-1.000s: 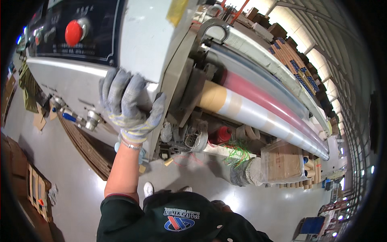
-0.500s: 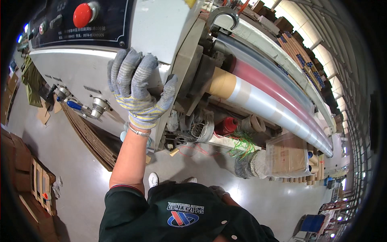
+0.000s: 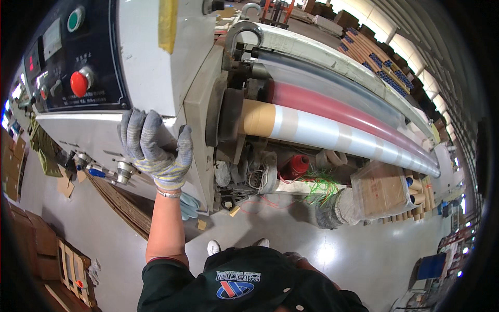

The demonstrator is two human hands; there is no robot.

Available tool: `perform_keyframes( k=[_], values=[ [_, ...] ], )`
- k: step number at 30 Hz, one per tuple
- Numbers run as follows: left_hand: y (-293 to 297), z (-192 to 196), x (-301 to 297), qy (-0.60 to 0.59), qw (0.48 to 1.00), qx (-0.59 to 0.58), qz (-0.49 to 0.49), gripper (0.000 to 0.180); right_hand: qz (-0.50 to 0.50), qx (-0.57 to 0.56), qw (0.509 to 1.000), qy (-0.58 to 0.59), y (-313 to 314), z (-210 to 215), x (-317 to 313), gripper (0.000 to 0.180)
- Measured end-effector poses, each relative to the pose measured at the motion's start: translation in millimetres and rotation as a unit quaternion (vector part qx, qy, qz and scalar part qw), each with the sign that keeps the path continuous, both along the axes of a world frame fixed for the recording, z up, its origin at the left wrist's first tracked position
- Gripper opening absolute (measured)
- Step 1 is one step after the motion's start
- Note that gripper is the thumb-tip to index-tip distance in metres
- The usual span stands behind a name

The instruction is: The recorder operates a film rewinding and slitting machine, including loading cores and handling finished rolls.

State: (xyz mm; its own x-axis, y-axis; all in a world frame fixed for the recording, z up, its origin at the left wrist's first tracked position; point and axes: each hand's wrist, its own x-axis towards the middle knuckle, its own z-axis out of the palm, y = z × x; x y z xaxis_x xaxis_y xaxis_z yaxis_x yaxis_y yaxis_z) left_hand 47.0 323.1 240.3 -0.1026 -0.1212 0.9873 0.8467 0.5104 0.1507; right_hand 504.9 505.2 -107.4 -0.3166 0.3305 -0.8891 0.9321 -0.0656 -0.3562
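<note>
My left hand (image 3: pixel 150 148), in a grey striped work glove, rests on the corner ledge of a pale machine cabinet (image 3: pixel 150 78). Its fingers lie stretched over the ledge below the dark control panel (image 3: pixel 104 41), thumb apart, and nothing is in it. A red mushroom button (image 3: pixel 79 83) and a green button (image 3: pixel 76 19) stick out of that panel. To the hand's right runs a film-wrapped roll (image 3: pixel 317 130) with a tan core end, alongside a red roller (image 3: pixel 332 106). Only a bit of my right hand (image 3: pixel 296 257) shows beside my body; its fingers are hidden.
Under the rollers are a red spool (image 3: pixel 296 166), tangled green strands (image 3: pixel 322 190) and a plastic-wrapped carton (image 3: pixel 382 192). Flattened cardboard (image 3: pixel 117 205) leans against the cabinet's lower left. A wooden pallet (image 3: pixel 75 270) and brown boxes (image 3: pixel 39 236) stand at far left.
The view has shifted, bringing more of the panel, including the green button, into sight. My left hand stays on the cabinet ledge and appears lower and farther left. My right hand remains by my body.
</note>
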Motion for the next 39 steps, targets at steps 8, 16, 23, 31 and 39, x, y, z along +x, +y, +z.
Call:
perform_keyframes(
  k=[8, 16, 23, 31, 39],
  values=[
    [3.0, -5.8, 2.5, -0.019, 1.0, 0.009, -0.006, 0.05, 0.077, 0.04, 0.996, 0.005, -4.7, 21.3, -27.2, 0.034],
    [2.8, -3.4, 4.9, -0.005, 1.0, 0.005, -0.03, 0.048, 0.073, 0.0, 0.996, -0.042, -0.8, 4.6, -12.5, 0.037],
    [4.9, -5.7, 10.0, -0.029, 0.999, -0.007, -0.018, 0.049, 0.027, -0.019, 0.999, -0.042, -1.8, -11.7, 0.4, 0.039],
    [9.1, -7.5, 7.3, -0.023, 1.0, 0.003, -0.009, 0.048, 0.033, 0.019, 0.999, -0.032, 5.2, -11.0, -5.5, 0.036],
    [0.0, -4.9, 8.0, -0.032, 0.999, -0.005, -0.015, 0.047, 0.082, -0.002, 0.996, -0.024, 11.3, -3.0, -16.5, 0.043]
  ],
)
